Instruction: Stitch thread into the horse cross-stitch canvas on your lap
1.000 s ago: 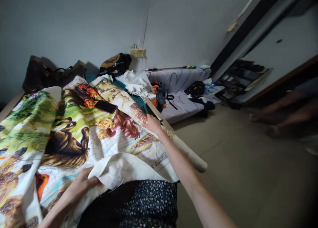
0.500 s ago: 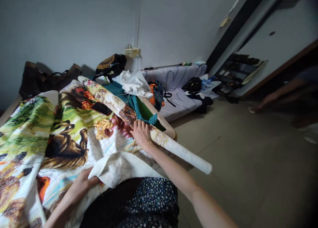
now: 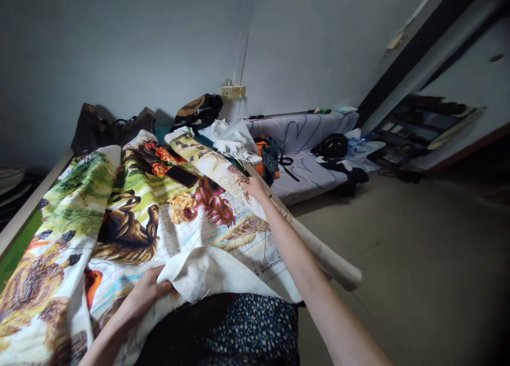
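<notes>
A large cross-stitch canvas [image 3: 175, 233] with horses, flowers and a printed grid lies rumpled in front of me. Its right side is wound into a long roll [image 3: 215, 167] that sticks out past the table edge. Near my lap, my left hand [image 3: 151, 285] pinches the canvas's near edge, where a white flap [image 3: 207, 275] folds over. My right hand [image 3: 258, 189] reaches across to the roll and grips its far side, with the fingers mostly hidden. A dark phone [image 3: 182, 176] rests on the canvas, left of the roll.
Behind the canvas sit a brown bag [image 3: 111, 129], a black-and-tan bag [image 3: 199, 111] and white plastic wrapping [image 3: 231, 137]. A light patterned sofa [image 3: 303, 127] with a black helmet-like item [image 3: 332, 145] stands against the wall. Tiled floor [image 3: 382, 238] lies at right.
My right hand has moved farther along the roll, and more canvas shows flat beside it. The green tabletop strip and teal cloth there are now mostly covered. The view has swung left.
</notes>
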Available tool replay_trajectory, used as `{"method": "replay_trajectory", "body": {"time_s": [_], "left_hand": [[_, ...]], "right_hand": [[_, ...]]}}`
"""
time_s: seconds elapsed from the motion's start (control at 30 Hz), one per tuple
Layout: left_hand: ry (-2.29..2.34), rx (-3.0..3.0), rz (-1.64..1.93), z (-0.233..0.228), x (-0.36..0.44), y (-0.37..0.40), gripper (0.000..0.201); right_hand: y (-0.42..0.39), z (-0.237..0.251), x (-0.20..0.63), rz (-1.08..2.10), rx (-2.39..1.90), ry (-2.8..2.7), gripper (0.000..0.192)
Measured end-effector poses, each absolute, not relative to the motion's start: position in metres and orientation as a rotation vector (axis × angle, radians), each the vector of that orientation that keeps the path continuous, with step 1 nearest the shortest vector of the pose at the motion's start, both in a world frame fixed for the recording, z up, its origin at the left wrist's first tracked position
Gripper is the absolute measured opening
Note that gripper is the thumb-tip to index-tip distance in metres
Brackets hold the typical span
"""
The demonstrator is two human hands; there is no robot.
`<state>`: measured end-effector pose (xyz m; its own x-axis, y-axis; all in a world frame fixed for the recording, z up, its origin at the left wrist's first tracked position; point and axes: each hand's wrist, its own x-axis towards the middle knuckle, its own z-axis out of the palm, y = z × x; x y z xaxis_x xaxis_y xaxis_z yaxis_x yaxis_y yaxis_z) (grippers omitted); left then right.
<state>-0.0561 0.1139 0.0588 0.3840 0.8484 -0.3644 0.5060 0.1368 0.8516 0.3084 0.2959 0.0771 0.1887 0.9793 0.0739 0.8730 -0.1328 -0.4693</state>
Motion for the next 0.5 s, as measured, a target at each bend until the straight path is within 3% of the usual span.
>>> {"method": "replay_trajectory", "body": {"time_s": [0.2,0.37,0.5], "left_hand": [[1.235,1.515,0.380,0.045,-0.062,0.116,0.032],[1.201,1.551,0.381,0.035,-0.067,0.118,0.030],[1.249,1.541,0.348,0.037,-0.066,0.117,0.030]], "right_hand": [[0.240,0.055,0.233,0.087,-1.890,-2.105,0.020],[0.213,0.030,0.194,-0.423,-1.833,-2.254,0.032],[0.216,0.032,0.198,-0.394,-1.801,-2.204,0.023]]}}
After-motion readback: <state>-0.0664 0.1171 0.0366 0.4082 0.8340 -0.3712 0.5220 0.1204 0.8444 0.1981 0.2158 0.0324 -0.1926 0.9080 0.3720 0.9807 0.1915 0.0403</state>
